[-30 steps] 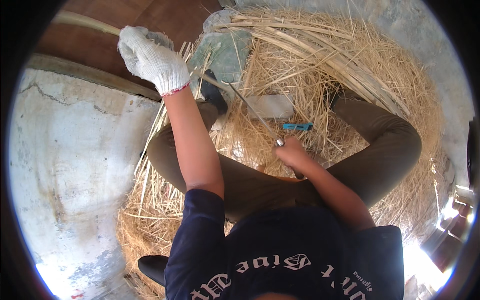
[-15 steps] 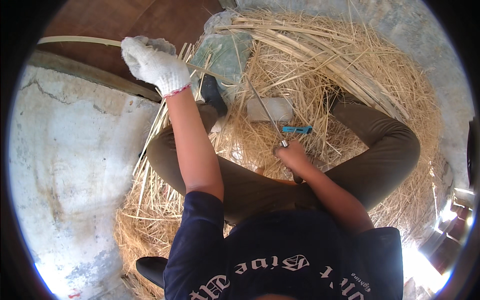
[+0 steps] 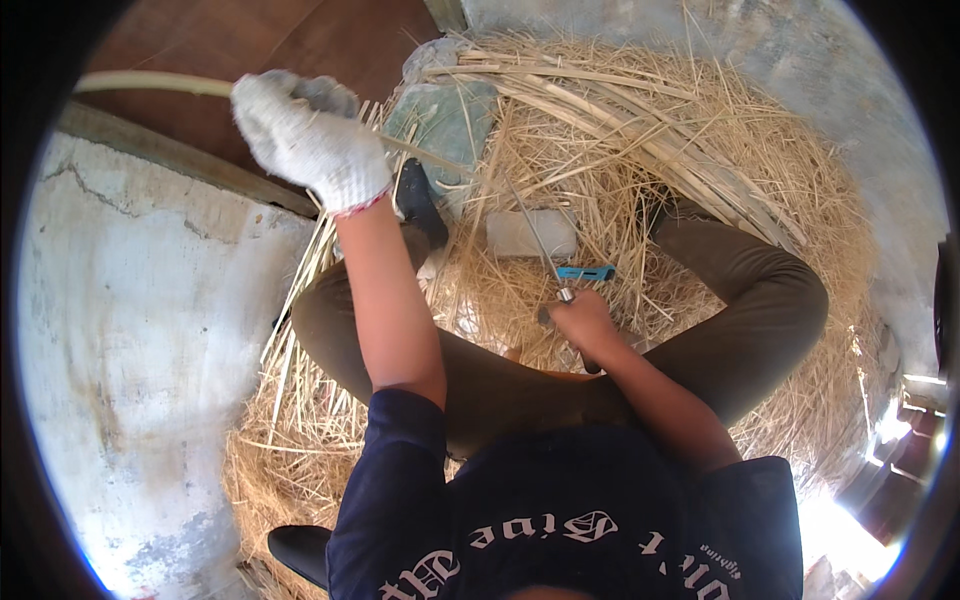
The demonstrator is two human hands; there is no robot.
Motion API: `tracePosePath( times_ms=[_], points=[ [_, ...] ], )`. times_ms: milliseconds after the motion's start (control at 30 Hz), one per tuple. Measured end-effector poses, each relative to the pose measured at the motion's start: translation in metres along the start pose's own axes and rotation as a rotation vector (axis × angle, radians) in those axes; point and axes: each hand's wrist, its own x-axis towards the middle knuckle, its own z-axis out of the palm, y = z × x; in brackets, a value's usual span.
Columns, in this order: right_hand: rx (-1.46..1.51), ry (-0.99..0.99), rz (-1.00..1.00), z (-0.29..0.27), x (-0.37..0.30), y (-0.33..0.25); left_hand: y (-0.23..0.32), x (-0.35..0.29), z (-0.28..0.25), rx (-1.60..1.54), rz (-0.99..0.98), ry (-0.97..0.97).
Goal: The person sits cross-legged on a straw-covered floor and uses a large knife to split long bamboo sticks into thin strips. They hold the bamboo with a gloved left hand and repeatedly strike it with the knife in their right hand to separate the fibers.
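My left hand [image 3: 312, 140], in a white knitted glove with a red-edged cuff, is raised at the upper left. Its fingers are closed around a long pale bamboo strip [image 3: 150, 82]. One end of the strip reaches out to the left; the other slopes down from the glove toward the middle. Bare, my right hand [image 3: 583, 322] is low between my legs, wrapped round the dark handle of a knife [image 3: 538, 241]. The knife's long thin blade points up and away, apart from my left hand. Just beyond my right hand lies a blue box cutter [image 3: 586, 273].
A grey block [image 3: 530, 233] lies ahead of the box cutter. Long split bamboo strips [image 3: 650, 140] rest on a heap of fine shavings [image 3: 800, 190] at the far right. A greenish slab [image 3: 440, 115] is near my left foot. A plastered wall [image 3: 150, 300] stands at left.
The whole view has shifted slightly. The left end of the bamboo strip looks thicker and blurred now. Both hands keep their hold and nearly the same places.
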Motion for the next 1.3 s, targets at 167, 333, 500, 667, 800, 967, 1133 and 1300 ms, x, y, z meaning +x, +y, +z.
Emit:
tracePosePath(
  times_ms=[167,333,500,667,800,967,1133,1300],
  points=[
    [-0.083,0.155,-0.304,-0.012,-0.025,-0.044,0.048,0.005,-0.007,-0.119,-0.003,-0.083],
    [0.074,0.294,-0.088,-0.028,0.004,-0.028,0.146,0.014,-0.054,-0.436,0.177,-0.313],
    [0.337,0.356,-0.055,-0.027,0.001,-0.035,0.202,0.014,-0.095,-0.601,0.205,-0.579],
    [0.494,0.255,-0.099,-0.029,-0.009,-0.044,0.188,0.018,-0.085,-0.633,0.189,-0.635],
    [0.930,-0.135,0.363,-0.034,-0.011,-0.043,0.175,0.023,-0.083,-0.618,0.067,-0.518],
    [1.181,-0.279,0.581,-0.024,-0.002,-0.021,0.160,0.020,-0.064,-0.575,0.075,-0.515],
    [1.043,-0.180,0.444,-0.035,-0.015,-0.042,0.103,0.007,-0.016,-0.198,0.035,-0.257],
    [0.867,-0.191,0.152,-0.036,-0.043,-0.062,0.018,-0.009,-0.011,0.034,-0.142,-0.246]
  ],
)
